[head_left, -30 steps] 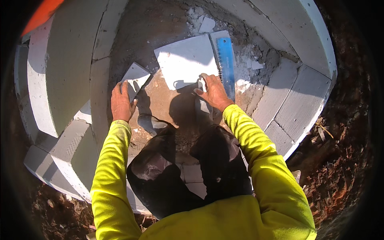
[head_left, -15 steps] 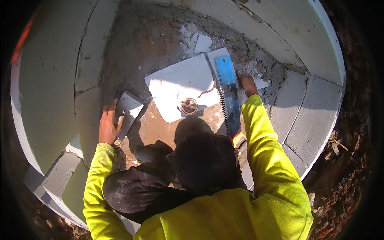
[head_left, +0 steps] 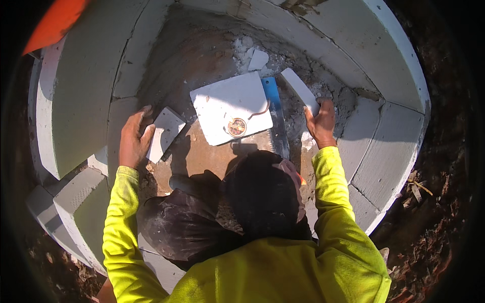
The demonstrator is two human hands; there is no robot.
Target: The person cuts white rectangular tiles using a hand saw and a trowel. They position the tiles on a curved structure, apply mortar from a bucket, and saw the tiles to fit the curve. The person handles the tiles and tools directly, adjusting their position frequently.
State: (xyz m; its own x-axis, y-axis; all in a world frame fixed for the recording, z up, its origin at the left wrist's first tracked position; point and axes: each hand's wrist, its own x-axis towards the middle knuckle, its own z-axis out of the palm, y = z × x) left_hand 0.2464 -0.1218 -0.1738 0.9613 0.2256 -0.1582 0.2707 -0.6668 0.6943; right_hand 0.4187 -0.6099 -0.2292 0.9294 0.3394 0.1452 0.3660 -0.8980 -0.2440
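Observation:
My left hand (head_left: 132, 139) rests on the ground with its thumb and fingers against the left edge of a small white block piece (head_left: 165, 132). My right hand (head_left: 321, 122) grips the near end of a narrow white block offcut (head_left: 299, 90), which is lifted and tilted toward the far wall. Between my hands lies a flat white slab (head_left: 230, 103) with a round tape measure (head_left: 236, 127) on its near edge. A blue-bladed hand saw (head_left: 276, 118) lies along the slab's right side.
A curved ring of large white blocks (head_left: 399, 131) walls in the dirt floor (head_left: 202, 55). White rubble and a small fragment (head_left: 258, 59) lie at the back. My dark-clad knees (head_left: 187, 227) fill the near floor. Outside the ring is soil with dry leaves (head_left: 419, 187).
My right hand left the tape measure, passed over the saw to the right, and now holds the narrow white offcut. My left hand stayed on the small block piece.

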